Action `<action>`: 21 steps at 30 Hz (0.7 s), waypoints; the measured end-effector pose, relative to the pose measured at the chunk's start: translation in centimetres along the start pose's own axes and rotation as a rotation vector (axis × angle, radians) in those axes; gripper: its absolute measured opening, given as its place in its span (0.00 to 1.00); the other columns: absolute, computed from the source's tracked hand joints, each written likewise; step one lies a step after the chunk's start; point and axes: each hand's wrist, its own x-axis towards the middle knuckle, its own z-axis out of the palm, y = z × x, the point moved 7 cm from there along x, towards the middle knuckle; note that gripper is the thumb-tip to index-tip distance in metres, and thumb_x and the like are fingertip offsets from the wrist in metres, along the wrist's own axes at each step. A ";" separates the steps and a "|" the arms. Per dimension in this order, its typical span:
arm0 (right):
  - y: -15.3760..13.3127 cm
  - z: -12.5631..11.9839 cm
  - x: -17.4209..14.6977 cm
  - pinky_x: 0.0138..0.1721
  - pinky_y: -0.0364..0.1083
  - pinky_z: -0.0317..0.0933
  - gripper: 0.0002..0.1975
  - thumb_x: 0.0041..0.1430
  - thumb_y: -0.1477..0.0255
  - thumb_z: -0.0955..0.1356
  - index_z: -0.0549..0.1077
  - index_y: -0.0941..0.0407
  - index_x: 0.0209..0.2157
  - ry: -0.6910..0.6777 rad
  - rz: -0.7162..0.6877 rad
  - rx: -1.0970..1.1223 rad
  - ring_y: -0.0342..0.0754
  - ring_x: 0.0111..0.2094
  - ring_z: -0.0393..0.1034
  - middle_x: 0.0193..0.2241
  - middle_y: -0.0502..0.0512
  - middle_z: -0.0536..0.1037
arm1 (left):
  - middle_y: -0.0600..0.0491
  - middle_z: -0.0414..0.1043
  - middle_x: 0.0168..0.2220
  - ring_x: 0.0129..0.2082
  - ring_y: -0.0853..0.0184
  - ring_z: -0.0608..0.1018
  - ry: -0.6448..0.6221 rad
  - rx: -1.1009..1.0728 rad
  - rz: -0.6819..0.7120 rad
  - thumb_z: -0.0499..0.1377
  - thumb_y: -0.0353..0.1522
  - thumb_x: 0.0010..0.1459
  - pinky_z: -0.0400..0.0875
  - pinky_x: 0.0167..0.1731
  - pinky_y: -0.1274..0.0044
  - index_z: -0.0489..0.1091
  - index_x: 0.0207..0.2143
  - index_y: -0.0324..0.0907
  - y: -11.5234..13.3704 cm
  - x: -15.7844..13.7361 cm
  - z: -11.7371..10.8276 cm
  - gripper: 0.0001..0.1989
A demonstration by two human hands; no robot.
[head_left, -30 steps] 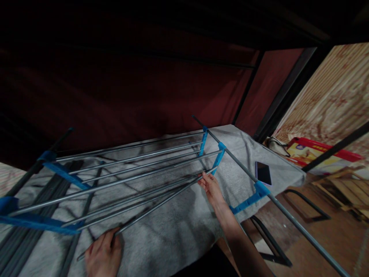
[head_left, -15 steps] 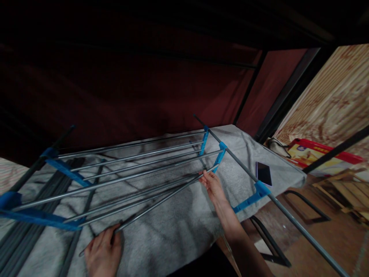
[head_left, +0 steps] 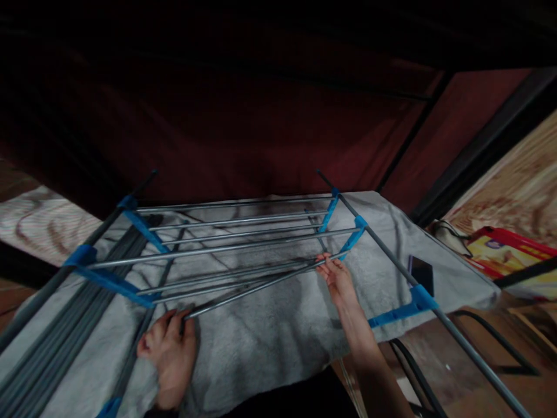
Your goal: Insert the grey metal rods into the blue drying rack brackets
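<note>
My right hand (head_left: 337, 278) pinches a thin grey metal rod (head_left: 252, 291) near its right end, close to a blue plastic bracket (head_left: 351, 238). At the rod's left end my left hand (head_left: 172, 351) is curled, with the rod between thumb and forefinger. The rod slants across the front of a rack of grey tubes and blue brackets. Several crossbars (head_left: 230, 247) run between the right bracket and the left blue bracket (head_left: 115, 280). Another blue bracket (head_left: 395, 312) sits lower on the right side tube (head_left: 391, 261), with no crossbar in it.
A grey blanket (head_left: 270, 342) covers the surface under the rack. Several loose grey tubes (head_left: 87, 325) lie at the left. A phone (head_left: 421, 273) rests on the blanket at the right, and a red and yellow box (head_left: 509, 249) stands beyond it. Dark red fabric (head_left: 261, 139) hangs behind.
The view has turned left, so the rack appears further right. My left hand has tilted and its fingers have curled more. My right hand keeps its pinch on the rod.
</note>
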 end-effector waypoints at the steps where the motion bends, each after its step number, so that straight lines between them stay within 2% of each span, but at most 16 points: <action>1: 0.2 -0.2 0.0 0.38 0.43 0.72 0.13 0.45 0.67 0.80 0.78 0.54 0.32 -0.004 0.010 -0.005 0.45 0.36 0.77 0.35 0.52 0.83 | 0.42 0.73 0.50 0.53 0.51 0.71 -0.012 0.001 -0.015 0.48 0.38 0.66 0.52 0.59 0.56 0.74 0.45 0.42 0.0 0.0 -0.1 0.17; 6: 1.3 -2.5 0.0 0.41 0.41 0.73 0.14 0.44 0.69 0.80 0.77 0.54 0.32 0.034 0.011 -0.011 0.43 0.36 0.78 0.33 0.49 0.83 | 0.46 0.76 0.46 0.51 0.56 0.73 -0.152 -0.041 0.064 0.49 0.32 0.66 0.48 0.62 0.57 0.74 0.46 0.43 1.4 -0.1 -0.5 0.15; 10: 3.4 -5.5 -0.3 0.44 0.42 0.74 0.12 0.46 0.68 0.80 0.76 0.53 0.31 0.068 0.052 -0.046 0.42 0.37 0.79 0.33 0.47 0.82 | 0.47 0.76 0.43 0.48 0.58 0.74 -0.259 -0.040 0.144 0.48 0.28 0.66 0.55 0.61 0.60 0.73 0.49 0.42 2.5 -0.4 -0.7 0.16; 16: 7.0 -10.0 -1.1 0.47 0.46 0.75 0.10 0.47 0.71 0.78 0.77 0.53 0.31 0.133 0.168 -0.090 0.43 0.36 0.79 0.32 0.46 0.81 | 0.47 0.75 0.49 0.52 0.59 0.72 -0.325 -0.036 0.270 0.49 0.24 0.65 0.55 0.63 0.60 0.72 0.53 0.43 3.8 -1.2 -0.4 0.19; 21: 8.2 -11.1 -1.6 0.54 0.47 0.71 0.06 0.51 0.70 0.76 0.78 0.53 0.33 0.174 0.225 -0.119 0.43 0.38 0.78 0.33 0.48 0.81 | 0.48 0.75 0.48 0.50 0.59 0.72 -0.333 -0.018 0.270 0.49 0.24 0.66 0.58 0.62 0.62 0.73 0.52 0.41 4.0 -1.3 -0.2 0.18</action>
